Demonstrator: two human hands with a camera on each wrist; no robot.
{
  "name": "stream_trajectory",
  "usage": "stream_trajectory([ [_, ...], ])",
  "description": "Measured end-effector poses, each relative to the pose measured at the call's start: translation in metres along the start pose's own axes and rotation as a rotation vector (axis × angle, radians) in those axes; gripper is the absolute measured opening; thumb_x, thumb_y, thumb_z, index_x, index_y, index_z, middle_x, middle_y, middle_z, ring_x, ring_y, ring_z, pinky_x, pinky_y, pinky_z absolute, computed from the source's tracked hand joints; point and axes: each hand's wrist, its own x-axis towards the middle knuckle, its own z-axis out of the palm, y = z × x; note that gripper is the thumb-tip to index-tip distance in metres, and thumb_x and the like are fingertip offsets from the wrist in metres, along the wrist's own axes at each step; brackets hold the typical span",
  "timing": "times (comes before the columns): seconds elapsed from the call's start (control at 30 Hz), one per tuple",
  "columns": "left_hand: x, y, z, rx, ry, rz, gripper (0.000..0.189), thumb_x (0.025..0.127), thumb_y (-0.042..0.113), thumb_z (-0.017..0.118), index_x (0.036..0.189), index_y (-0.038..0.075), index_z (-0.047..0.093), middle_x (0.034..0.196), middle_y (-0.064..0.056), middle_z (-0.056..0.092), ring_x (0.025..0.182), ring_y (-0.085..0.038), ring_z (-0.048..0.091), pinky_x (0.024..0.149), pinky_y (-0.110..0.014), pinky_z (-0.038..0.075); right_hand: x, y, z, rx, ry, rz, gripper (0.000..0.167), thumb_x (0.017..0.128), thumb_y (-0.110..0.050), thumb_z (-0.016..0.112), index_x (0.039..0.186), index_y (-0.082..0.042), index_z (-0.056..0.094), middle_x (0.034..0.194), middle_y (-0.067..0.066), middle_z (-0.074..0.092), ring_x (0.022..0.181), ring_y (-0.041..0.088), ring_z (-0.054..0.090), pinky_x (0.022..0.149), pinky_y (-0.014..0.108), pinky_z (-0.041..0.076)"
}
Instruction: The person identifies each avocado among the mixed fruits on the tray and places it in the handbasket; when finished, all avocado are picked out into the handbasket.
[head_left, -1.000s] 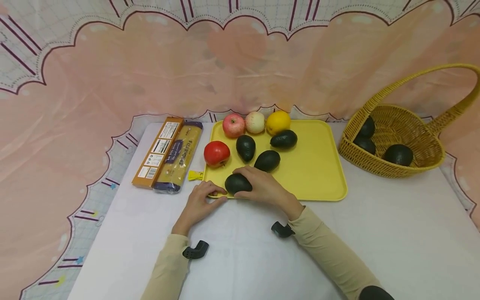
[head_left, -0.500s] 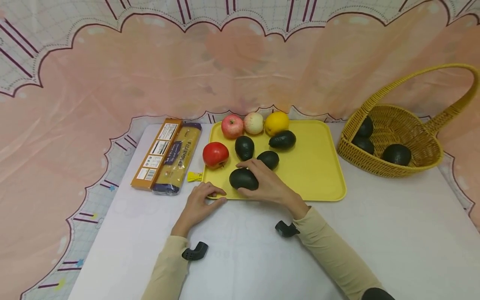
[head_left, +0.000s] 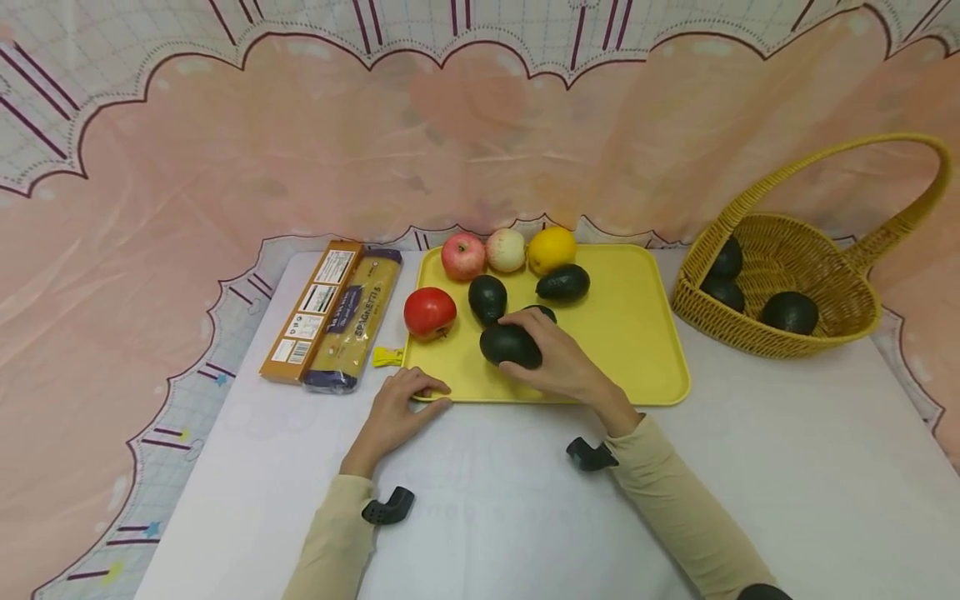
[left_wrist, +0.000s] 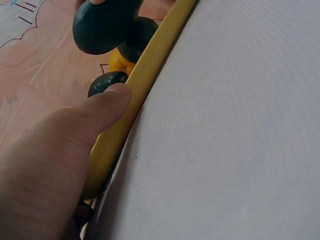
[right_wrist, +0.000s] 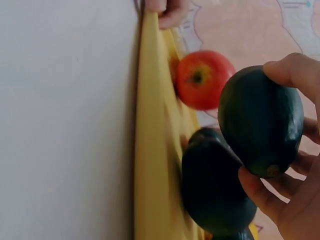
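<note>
Legibly "SPAGHETTI", packet beside tray

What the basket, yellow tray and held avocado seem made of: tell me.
Basket: wicker or plastic imitation, textured; woven strands show.

Yellow tray: probably plastic; smooth, evenly coloured, with a thin raised rim.

Held avocado: real or imitation fruit, I can't tell; dark green, smooth skin with a slight sheen.

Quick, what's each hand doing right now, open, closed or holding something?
Left hand: touching the yellow tray at its rim; can't tell whether it's gripping.
Right hand: holding a dark green avocado.
</note>
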Motion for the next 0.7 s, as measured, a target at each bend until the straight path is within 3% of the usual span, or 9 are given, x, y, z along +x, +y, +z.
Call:
stream_trajectory([
  [0.13, 0.0, 0.0, 0.0, 0.001, 0.009, 0.016, 0.017, 0.083, 0.039, 0.071, 0.097, 0.031, 0.068, 0.087, 0.014, 0.057, 0.083, -0.006, 0.044, 0.076, -0.029, 0.034, -0.005, 0.006, -0.01, 0.042, 0.031, 0.029, 0.059, 0.079, -0.025, 0.076, 0.129, -0.016, 0.046, 0.126, 0.002, 0.051, 0.116, 0.018, 0.049, 0.102, 0.042, 0.04],
  [0.37, -0.001, -0.002, 0.0, 0.008, 0.02, 0.027, 0.016, 0.082, 0.036, 0.073, 0.097, 0.031, 0.068, 0.088, 0.015, 0.058, 0.082, -0.005, 0.044, 0.076, -0.029, 0.034, -0.015, 0.012, -0.034, 0.098, 0.045, 0.152, 0.058, 0.083, -0.036, 0.071, 0.132, -0.017, 0.045, 0.133, 0.002, 0.049, 0.112, 0.02, 0.052, 0.094, 0.041, 0.045],
  [0.7, 0.0, -0.002, 0.001, 0.001, 0.01, 0.022, 0.016, 0.082, 0.036, 0.072, 0.097, 0.031, 0.068, 0.089, 0.014, 0.059, 0.084, -0.005, 0.044, 0.077, -0.029, 0.034, -0.026, 0.027, -0.058, 0.106, 0.136, 0.167, 0.057, 0.085, -0.026, 0.071, 0.134, -0.016, 0.044, 0.131, 0.007, 0.049, 0.116, 0.026, 0.051, 0.095, 0.046, 0.045],
])
